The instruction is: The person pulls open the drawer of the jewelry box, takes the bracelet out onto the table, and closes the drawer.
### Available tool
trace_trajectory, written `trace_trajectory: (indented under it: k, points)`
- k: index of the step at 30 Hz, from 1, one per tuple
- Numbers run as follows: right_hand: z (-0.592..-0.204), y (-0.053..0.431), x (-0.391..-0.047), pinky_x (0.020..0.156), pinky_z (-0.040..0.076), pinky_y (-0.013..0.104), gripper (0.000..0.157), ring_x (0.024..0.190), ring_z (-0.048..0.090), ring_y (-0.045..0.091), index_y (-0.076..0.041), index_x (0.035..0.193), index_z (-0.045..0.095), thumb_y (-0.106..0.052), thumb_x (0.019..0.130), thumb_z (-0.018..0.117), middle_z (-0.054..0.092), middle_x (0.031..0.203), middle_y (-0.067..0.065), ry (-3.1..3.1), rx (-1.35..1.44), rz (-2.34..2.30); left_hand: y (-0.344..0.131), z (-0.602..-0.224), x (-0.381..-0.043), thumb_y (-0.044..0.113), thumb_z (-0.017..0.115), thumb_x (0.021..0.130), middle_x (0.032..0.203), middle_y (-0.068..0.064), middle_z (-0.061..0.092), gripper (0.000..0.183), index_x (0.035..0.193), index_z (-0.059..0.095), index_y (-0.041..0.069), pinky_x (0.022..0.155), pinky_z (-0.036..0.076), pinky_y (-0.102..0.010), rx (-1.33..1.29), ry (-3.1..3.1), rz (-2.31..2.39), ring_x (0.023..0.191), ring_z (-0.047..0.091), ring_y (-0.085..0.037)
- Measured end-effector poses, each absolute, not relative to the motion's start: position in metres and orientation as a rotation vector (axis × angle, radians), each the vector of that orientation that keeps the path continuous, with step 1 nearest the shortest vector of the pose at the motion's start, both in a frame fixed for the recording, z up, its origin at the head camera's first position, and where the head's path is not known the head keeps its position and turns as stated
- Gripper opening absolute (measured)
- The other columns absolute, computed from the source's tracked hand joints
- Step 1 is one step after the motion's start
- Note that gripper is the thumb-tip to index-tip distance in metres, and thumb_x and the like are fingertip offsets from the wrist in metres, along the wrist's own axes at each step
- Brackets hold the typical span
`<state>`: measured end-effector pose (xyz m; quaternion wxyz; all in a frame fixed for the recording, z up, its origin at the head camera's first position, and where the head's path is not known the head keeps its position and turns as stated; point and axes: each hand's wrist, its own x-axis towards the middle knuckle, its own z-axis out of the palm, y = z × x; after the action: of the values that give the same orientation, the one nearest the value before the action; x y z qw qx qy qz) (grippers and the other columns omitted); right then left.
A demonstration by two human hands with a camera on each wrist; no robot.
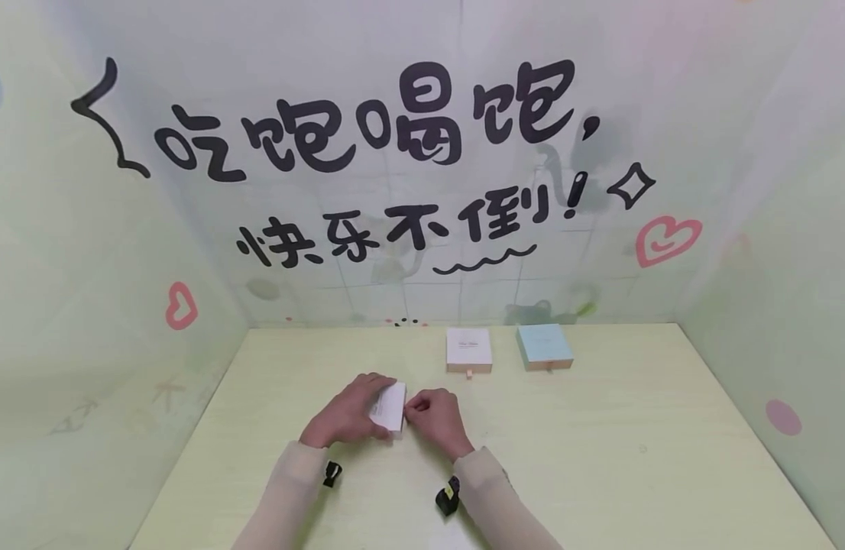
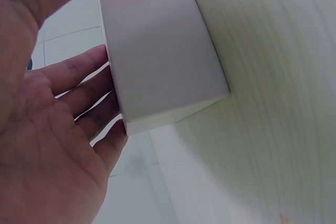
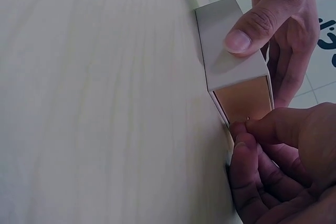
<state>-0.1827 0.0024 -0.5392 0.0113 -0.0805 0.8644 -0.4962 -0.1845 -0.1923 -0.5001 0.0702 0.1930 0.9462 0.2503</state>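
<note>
A small white drawer box point(image 1: 390, 406) stands on its narrow side on the table. My left hand point(image 1: 347, 411) grips it, the thumb on the near face and the fingers on the far side, as the left wrist view shows on the box's pale face point(image 2: 157, 51). In the right wrist view its tan drawer front point(image 3: 241, 98) faces my right hand point(image 3: 286, 161). The thumb and forefinger of that hand pinch at the middle of this front, where a pull tab sits, mostly hidden by the fingertips. The drawer looks flush with the sleeve.
Farther back on the pale wooden table point(image 1: 601, 451) lie a white drawer box with a pink tab point(image 1: 468, 350) and a light blue one point(image 1: 545, 345). A printed backdrop point(image 1: 422, 298) rises behind the table, with side walls left and right.
</note>
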Motion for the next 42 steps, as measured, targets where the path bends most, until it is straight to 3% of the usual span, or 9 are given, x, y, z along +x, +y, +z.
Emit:
trace_trajectory:
  k: [42]
  points:
    - [-0.539,0.031,-0.18,0.069,0.053,0.023,0.008,0.07,0.062,0.005,-0.011,0.08,0.079,-0.007,0.086,0.075,0.075,0.075,-0.001,2.691,-0.277,-1.535,-0.192,-0.499,-0.184,0.022,0.098,0.063,0.142,-0.007,0.058,0.094,0.145,0.055,0.008,0.105,0.049,-0.046,0.574,2.836,0.776,0.126,0.053,-0.024]
